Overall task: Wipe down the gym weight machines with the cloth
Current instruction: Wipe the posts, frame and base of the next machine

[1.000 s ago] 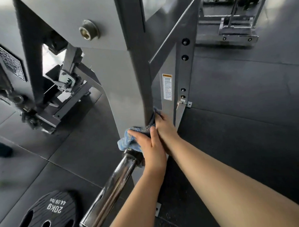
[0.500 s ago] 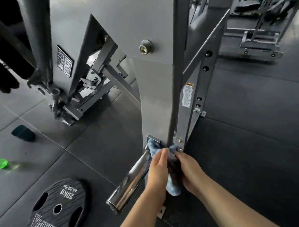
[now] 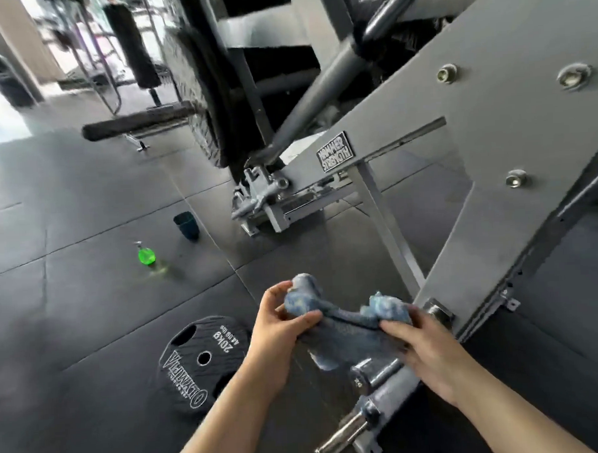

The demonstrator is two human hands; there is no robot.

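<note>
A crumpled blue cloth (image 3: 332, 314) is stretched between both hands, just above a chrome weight peg (image 3: 348, 436) that sticks out from the grey machine frame (image 3: 493, 156). My left hand (image 3: 281, 329) pinches the cloth's left end with thumb and fingers. My right hand (image 3: 430, 350) grips the right end, close to the frame's lower corner and its bolt. The peg's near part is partly hidden by cloth and hand.
A black 20 kg weight plate (image 3: 201, 364) lies flat on the rubber floor to the left. Farther back stand a green spray bottle (image 3: 146, 255) and a dark cup (image 3: 187, 225). A padded bench (image 3: 139, 122) and other machines fill the background.
The camera has swung left and up. Both hands have lifted the cloth off the frame's base and pulled it apart, spreading it between them above the chrome peg.
</note>
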